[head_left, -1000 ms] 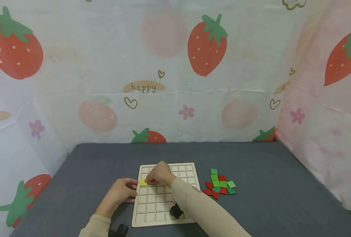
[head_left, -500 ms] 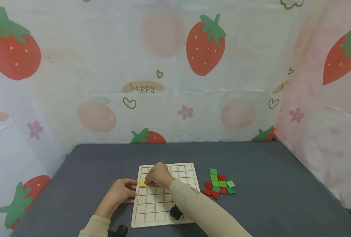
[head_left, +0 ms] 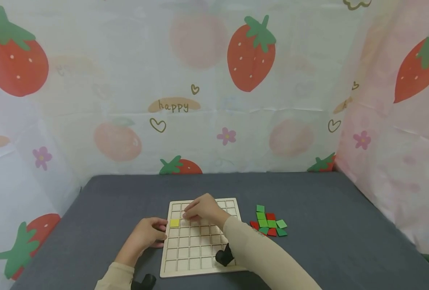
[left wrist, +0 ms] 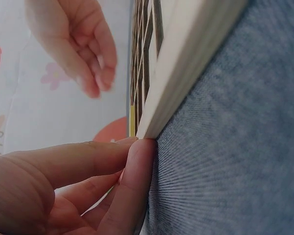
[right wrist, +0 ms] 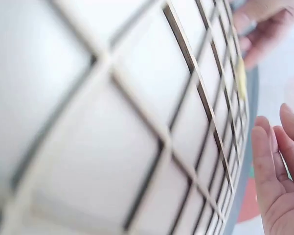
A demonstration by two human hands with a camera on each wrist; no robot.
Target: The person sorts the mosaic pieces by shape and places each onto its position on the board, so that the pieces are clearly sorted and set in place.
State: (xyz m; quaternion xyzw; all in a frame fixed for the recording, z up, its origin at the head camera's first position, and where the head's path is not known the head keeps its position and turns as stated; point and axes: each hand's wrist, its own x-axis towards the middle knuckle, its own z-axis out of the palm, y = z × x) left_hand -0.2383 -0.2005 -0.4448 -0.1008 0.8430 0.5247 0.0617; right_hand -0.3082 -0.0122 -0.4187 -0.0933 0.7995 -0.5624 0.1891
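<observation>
A pale wooden board [head_left: 189, 253] with a grid of square cells lies flat on the dark cloth. One yellow square tile [head_left: 174, 223] sits in a cell by its left edge; in the left wrist view the tile [left wrist: 132, 121] shows edge-on. My left hand [head_left: 147, 234] touches the board's left edge, with fingertips [left wrist: 143, 152] against the rim in the left wrist view. Above the upper part of the grid hovers my right hand [head_left: 204, 210]. In the right wrist view the right hand's fingers [right wrist: 265, 156] are loosely extended, with nothing between them.
Right of the board is a loose group of small red and green tiles [head_left: 271, 223], partly behind the right sleeve [head_left: 265, 251]. The grey-blue tablecloth [head_left: 326, 225] reaches a strawberry-print curtain [head_left: 214, 153] at the back. Black wrist-camera mounts [head_left: 224, 255] show near both wrists.
My right hand has let go of the yellow tile and moved up and to the right, leaving the tile fully visible. The left hand has stayed at the board's edge.
</observation>
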